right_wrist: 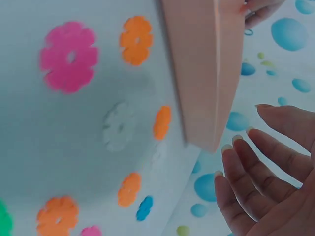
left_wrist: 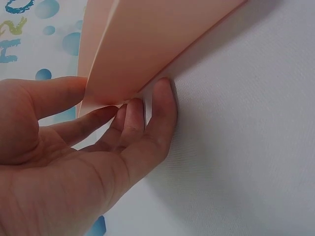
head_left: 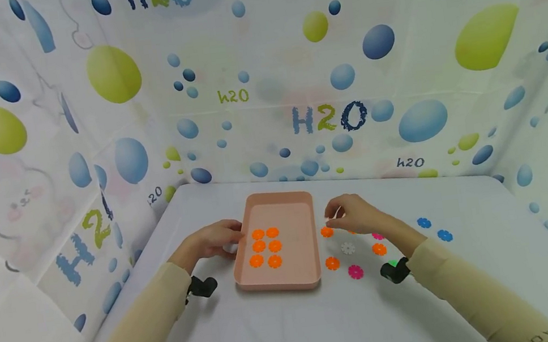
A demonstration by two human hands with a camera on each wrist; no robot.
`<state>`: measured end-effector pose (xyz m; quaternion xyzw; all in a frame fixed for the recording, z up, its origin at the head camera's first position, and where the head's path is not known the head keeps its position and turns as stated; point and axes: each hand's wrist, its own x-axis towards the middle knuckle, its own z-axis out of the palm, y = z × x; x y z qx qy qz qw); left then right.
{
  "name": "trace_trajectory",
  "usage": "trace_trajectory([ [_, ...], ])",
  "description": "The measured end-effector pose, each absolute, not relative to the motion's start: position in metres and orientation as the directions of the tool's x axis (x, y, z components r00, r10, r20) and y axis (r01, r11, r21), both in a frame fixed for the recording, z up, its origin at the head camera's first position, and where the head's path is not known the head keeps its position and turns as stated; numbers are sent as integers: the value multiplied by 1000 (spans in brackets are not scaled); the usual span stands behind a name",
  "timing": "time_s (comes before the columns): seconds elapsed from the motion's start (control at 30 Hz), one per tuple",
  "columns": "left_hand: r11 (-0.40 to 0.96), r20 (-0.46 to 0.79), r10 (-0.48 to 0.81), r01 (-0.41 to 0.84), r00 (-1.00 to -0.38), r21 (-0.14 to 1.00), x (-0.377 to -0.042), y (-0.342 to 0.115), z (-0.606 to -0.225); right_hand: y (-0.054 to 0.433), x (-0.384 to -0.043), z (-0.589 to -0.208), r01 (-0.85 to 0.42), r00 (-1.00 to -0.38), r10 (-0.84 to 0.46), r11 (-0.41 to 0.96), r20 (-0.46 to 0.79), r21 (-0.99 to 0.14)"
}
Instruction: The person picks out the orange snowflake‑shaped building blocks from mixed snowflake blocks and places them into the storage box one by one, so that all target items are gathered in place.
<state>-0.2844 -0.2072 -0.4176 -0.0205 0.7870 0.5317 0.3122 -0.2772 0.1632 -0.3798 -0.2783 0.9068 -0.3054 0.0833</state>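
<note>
A pink rectangular tray [head_left: 294, 274] stands on the white table, with several orange flower-shaped discs [head_left: 259, 246] lying in two columns toward its left side. My left hand [head_left: 214, 239] holds the tray's left wall; in the left wrist view the thumb lies at its rim and the other fingers [left_wrist: 163, 105] curl by its lower edge. Just right of the tray, my right hand [head_left: 358, 215] hovers above a loose orange disc [head_left: 327, 232]. In the right wrist view its fingers [right_wrist: 243, 191] are loosely bent and apart from the thumb, with nothing between them.
Scattered right of the tray are more flower-shaped discs: orange [head_left: 333, 263], pink [head_left: 355, 271] and a whitish one [head_left: 347, 248]. A green disc [right_wrist: 4, 219] lies by the right wrist. Farther right are two blue discs [head_left: 424, 222]. A patterned curtain [head_left: 263, 81] hangs behind the table.
</note>
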Motion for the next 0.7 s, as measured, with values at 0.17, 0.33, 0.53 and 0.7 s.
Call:
trace_trajectory([
  [0.17, 436, -514, 292, -366, -807, 822, -284, -207, -416, 188, -272, -387, -438, -843, -538, 702, -14, -562],
  [0.33, 432, -512, 293, -366, -807, 824, -284, -207, -418, 217, -267, -398, -398, -859, -508, 744, -67, -537],
  [0.53, 433, -511, 298, -363, -806, 825, -284, -207, -418, 247, -258, -413, -363, -874, -480, 749, -78, -554],
  [0.7, 437, -507, 299, -357, -808, 826, -284, -207, -418, 262, -252, -429, -331, -887, -454, 756, -88, -564],
])
